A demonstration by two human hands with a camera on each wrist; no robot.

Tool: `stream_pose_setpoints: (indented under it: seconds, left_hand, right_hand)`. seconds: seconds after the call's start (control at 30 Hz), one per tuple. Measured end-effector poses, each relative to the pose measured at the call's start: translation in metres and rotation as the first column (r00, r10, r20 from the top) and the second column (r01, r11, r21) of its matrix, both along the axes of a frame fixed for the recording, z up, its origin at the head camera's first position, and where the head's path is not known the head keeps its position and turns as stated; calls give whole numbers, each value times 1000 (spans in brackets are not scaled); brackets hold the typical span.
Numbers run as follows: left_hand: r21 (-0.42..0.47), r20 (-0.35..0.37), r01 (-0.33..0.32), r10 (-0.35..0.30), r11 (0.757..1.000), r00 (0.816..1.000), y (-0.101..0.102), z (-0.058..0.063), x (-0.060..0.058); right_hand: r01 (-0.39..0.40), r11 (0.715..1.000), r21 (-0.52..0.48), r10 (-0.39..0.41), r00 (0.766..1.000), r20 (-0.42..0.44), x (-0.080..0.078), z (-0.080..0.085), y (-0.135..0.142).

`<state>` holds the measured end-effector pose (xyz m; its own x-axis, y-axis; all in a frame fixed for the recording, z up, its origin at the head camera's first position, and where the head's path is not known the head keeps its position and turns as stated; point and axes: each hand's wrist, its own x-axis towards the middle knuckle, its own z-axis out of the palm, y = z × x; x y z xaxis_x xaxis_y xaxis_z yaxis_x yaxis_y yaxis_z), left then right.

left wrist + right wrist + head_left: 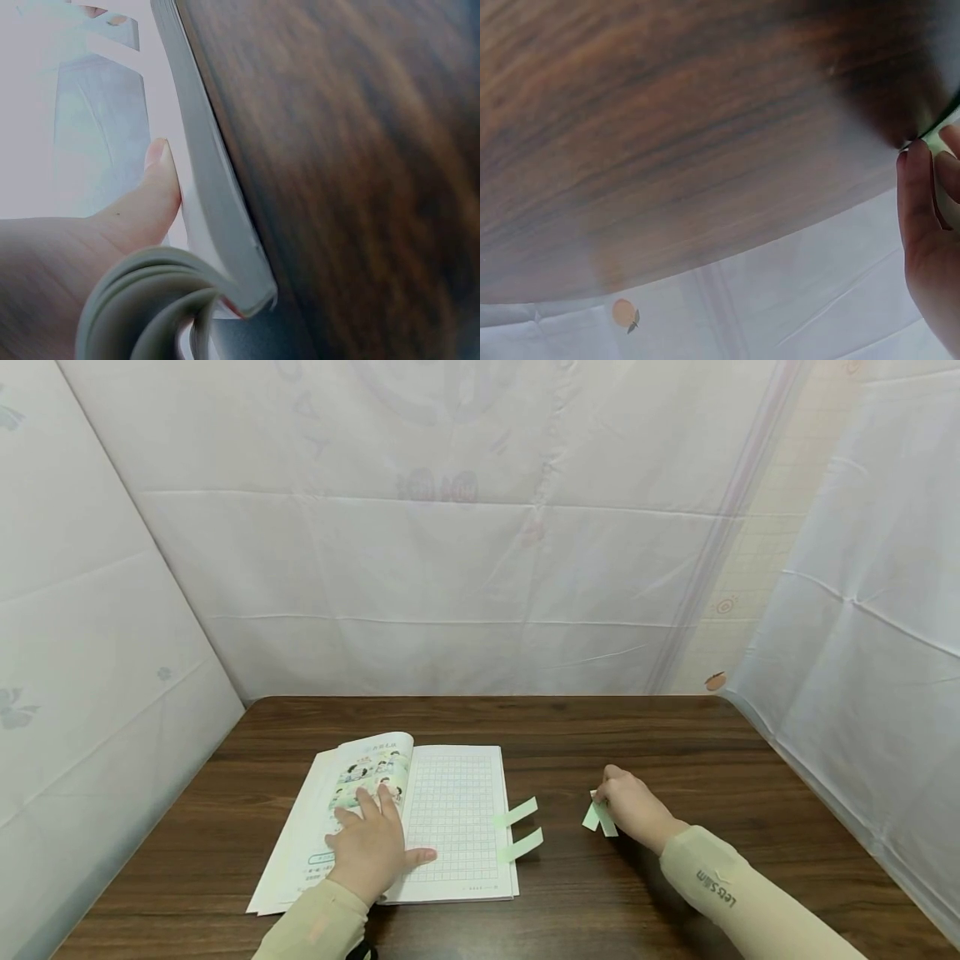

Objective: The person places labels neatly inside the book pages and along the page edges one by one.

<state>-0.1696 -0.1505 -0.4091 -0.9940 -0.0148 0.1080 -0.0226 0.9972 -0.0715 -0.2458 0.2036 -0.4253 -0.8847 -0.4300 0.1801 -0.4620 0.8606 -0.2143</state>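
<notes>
An open book (453,810) lies on the table, a picture page on its left and a squared writing page on its right. My left hand (367,852) presses on the left page with fingers spread, its thumb reaching across the fold. In the left wrist view the thumb (146,191) rests beside the curled pages (150,277). Two light green sticky tabs (522,845) stick out from the right page's edge. To the right of the book, my right hand (633,806) pinches light green sticky tabs (592,817) at the tabletop; its fingers partly cover them.
A dark brown wood-grain table (675,735) bears the book and tabs. Pale printed cloth (480,568) hangs behind the table and along both sides.
</notes>
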Motion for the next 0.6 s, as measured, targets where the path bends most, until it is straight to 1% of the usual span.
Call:
stream_pose_setpoints:
  seconds: [0.23,0.4,0.6]
  left_hand:
    - [-7,-18,8,-8,1000,1000,0,0,1]
    - [-9,-31,11,-12,1000,999,1,0,1]
    - [-1,-21,7,-7,1000,1000,0,1,2]
  right_hand:
    - [9,999,-41,-5,996,84,-3,4,4]
    - [-6,999,-46,12,994,111,-2,7,7]
    - [-21,998,-55,29,987,157,-1,8,11]
